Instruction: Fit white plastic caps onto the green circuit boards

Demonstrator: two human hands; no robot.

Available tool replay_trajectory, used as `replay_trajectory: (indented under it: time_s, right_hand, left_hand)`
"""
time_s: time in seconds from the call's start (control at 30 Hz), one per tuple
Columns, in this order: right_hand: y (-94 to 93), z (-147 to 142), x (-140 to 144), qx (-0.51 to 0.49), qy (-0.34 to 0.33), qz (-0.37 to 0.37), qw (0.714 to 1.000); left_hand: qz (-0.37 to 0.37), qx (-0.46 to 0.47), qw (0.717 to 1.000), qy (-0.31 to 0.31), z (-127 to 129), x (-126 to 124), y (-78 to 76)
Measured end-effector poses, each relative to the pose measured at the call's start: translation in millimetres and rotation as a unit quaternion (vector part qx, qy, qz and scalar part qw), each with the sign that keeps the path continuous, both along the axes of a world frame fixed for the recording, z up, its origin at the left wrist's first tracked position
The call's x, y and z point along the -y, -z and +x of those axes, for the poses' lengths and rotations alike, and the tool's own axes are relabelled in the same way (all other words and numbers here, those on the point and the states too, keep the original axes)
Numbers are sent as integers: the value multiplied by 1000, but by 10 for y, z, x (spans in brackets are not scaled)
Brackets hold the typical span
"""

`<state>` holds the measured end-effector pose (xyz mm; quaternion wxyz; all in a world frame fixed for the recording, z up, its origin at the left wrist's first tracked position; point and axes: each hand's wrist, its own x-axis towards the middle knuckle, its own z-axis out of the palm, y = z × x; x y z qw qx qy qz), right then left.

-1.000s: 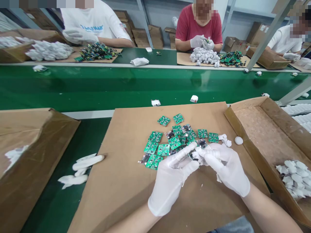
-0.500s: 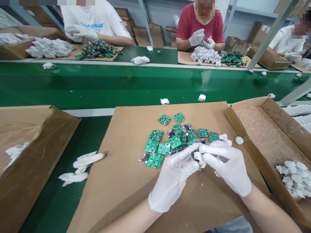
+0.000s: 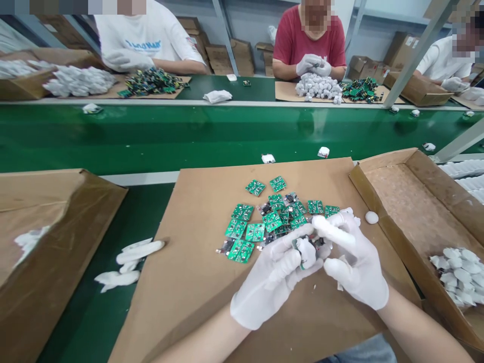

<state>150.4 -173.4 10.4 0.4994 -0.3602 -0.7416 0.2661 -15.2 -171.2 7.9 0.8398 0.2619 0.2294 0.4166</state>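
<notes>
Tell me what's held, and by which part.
The white-gloved left hand holds a small green circuit board with white padding by its left side, between thumb and fingers. Whether the white-gloved right hand grips anything cannot be told.

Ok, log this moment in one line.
left hand: holding white-and-green piece | right hand: open beside it | green boards: lying on cardboard

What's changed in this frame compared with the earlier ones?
The white-gloved right hand has opened its grip, thumb and forefinger now apart. White-topped pieces on the green belt moved right. Unchanged: the white-gloved left hand holding the rounded white lump; loose green square circuit boards on brown cardboard.
</notes>
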Motion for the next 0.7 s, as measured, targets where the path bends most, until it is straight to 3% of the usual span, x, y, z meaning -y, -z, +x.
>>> replay_trajectory:
  time_s: [0.2,0.27,0.37,0.43,0.53,0.6,0.7]
  right_hand:
    - [-99,-20,-98,42,-44,0,998]
    - [-181,120,-85,32,19,-19,999]
    - [-332,421,11,14,172,-43,984]
    - [-380,603,112,65,229,-55,970]
    - [-270,780,278,237,197,-117,944]
    - [-109,832,370,337,176,-167,910]
    - [98,836,451,443,189,-186,856]
  left_hand:
    - [-1,-23,1000,-1,-25,-24,-11]
    - [-27,-3,1000,-6,-46,-21,20]
    - [-50,13,998,-27,-50,-20,52]
    - [-42,11,998,-37,-35,-21,48]
    - [-48,-24,997,-46,-14,-16,11]
    - [-60,-55,996,-44,-9,-11,-15]
    - [-64,-68,995,-31,-4,-11,-29]
